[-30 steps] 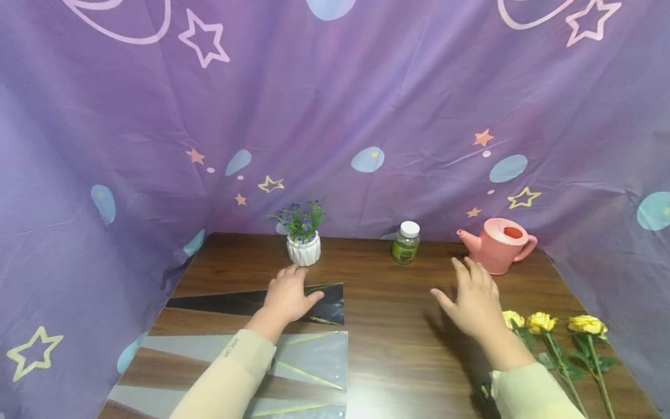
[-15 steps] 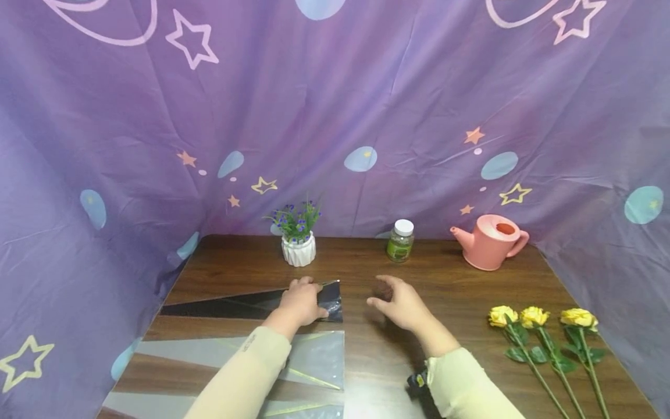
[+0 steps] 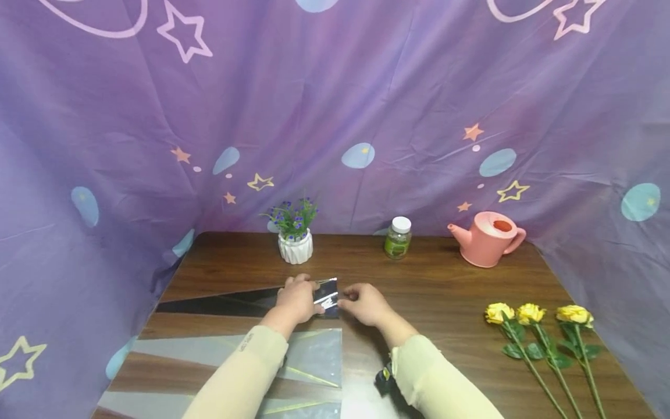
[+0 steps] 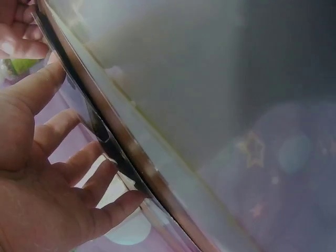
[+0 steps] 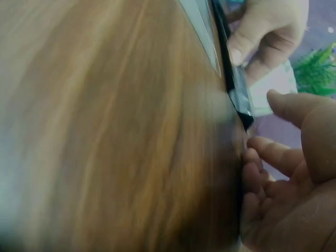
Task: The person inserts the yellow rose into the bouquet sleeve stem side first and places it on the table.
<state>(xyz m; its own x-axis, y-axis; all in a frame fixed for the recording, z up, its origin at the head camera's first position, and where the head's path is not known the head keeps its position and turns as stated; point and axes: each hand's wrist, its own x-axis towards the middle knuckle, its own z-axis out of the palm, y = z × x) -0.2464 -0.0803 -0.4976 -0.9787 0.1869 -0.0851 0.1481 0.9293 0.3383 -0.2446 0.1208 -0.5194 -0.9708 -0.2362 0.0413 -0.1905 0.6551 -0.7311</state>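
A black, tapered plastic flower sleeve [image 3: 230, 304] lies flat on the wooden table, its wide end to the right. My left hand [image 3: 295, 301] rests on that wide end, and the left wrist view shows its fingers [image 4: 79, 157] spread. Just beyond the sleeve's right edge is my right hand [image 3: 369, 305]. In the right wrist view, its thumb [image 5: 289, 107] and index finger stand apart near the sleeve's corner [image 5: 244, 118], with nothing between them. Nearer to me lie two pale, translucent sleeves: one [image 3: 314, 352] fully in view, the other [image 3: 309, 409] cut off by the frame.
Along the back edge stand a white pot [image 3: 296, 249] of small purple flowers, a white-lidded jar [image 3: 398, 238] and a pink watering can [image 3: 484, 244]. Three yellow roses [image 3: 528, 314] with long stems lie at the right. A purple patterned cloth [image 3: 293, 116] hangs behind the table [image 3: 434, 291].
My right hand has moved left from near the watering can to the black sleeve's edge. My left hand has shifted slightly right and settled on the sleeve's wide end.
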